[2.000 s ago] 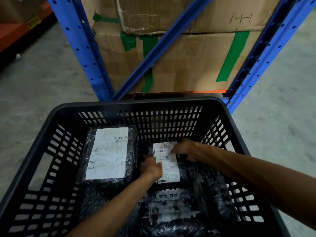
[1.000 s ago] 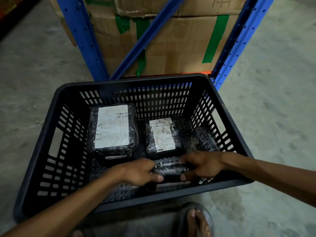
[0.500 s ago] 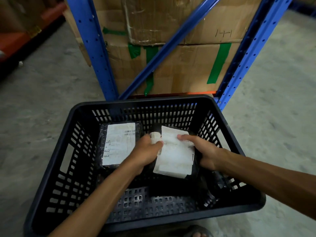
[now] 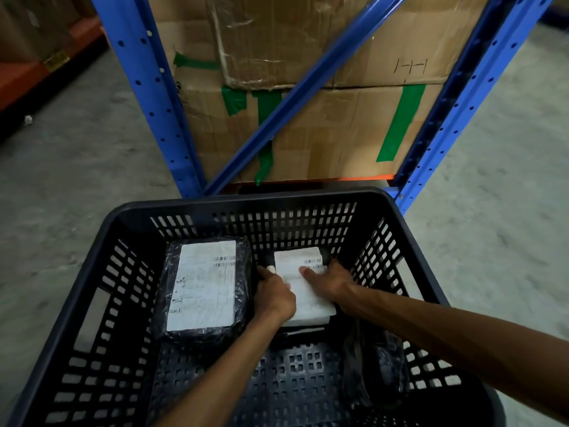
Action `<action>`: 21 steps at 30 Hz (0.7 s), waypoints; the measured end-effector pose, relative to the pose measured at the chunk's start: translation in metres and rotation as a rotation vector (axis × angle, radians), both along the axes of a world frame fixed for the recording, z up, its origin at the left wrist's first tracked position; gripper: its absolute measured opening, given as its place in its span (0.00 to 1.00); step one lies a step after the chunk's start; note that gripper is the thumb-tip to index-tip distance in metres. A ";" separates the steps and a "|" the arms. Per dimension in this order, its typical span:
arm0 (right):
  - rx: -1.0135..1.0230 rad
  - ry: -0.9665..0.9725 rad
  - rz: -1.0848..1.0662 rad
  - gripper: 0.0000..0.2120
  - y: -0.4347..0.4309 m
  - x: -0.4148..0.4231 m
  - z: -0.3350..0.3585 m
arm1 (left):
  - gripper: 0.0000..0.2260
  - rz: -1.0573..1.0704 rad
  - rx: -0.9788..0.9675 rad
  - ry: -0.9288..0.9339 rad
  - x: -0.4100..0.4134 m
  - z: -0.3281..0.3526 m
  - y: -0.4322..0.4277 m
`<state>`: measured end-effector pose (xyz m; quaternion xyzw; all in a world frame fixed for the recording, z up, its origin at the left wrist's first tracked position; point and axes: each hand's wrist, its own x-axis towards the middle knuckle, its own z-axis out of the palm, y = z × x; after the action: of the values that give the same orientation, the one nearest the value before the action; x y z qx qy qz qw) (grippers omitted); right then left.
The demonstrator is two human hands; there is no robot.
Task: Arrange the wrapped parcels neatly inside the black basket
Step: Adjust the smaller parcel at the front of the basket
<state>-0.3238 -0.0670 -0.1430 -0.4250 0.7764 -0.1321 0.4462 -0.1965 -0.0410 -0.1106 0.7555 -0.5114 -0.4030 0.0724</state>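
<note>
The black slotted basket stands on the floor below me. At its back left lies a big black-wrapped parcel with a white label. To the right of it, both hands grip a second parcel with a large white label, lying flat near the back wall. My left hand holds its left edge and my right hand rests on its right side. A dark wrapped parcel leans against the basket's right wall, near me. What lies under the held parcel is hidden.
Just behind the basket rises a blue steel rack with a diagonal brace. It carries stacked cardboard boxes with green tape. Grey concrete floor spreads on both sides. The near half of the basket's bottom shows bare mesh.
Both hands picked up a parcel from the basket's near side, carried it toward the back, and have now lowered it flat beside the big labelled parcel, over where the small one lay.
</note>
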 end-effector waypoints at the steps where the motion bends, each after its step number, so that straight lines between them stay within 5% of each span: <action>1: 0.041 0.030 0.026 0.38 -0.003 -0.001 -0.001 | 0.34 -0.025 0.013 -0.016 0.000 -0.001 -0.002; 8: 0.140 -0.146 0.116 0.22 -0.002 -0.008 0.014 | 0.36 -0.158 0.092 -0.067 0.008 0.006 0.004; 11: 0.077 -0.064 0.241 0.18 -0.006 -0.016 0.051 | 0.34 -0.381 0.125 -0.133 0.009 0.032 0.017; 14: -0.143 0.400 0.730 0.17 -0.005 -0.042 0.111 | 0.22 -0.724 0.012 -0.230 0.017 0.063 0.038; 16: -0.256 0.626 1.087 0.25 0.010 -0.060 0.139 | 0.22 -0.852 0.093 -0.171 0.017 0.068 0.050; 21: -0.102 0.763 1.599 0.43 0.076 -0.080 0.145 | 0.13 -1.052 0.319 -0.156 -0.015 0.028 0.076</action>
<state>-0.4042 0.0089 0.0018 -0.8748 0.3361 0.3353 0.0964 -0.2111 0.0353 -0.0822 0.4277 -0.7563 -0.4000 -0.2919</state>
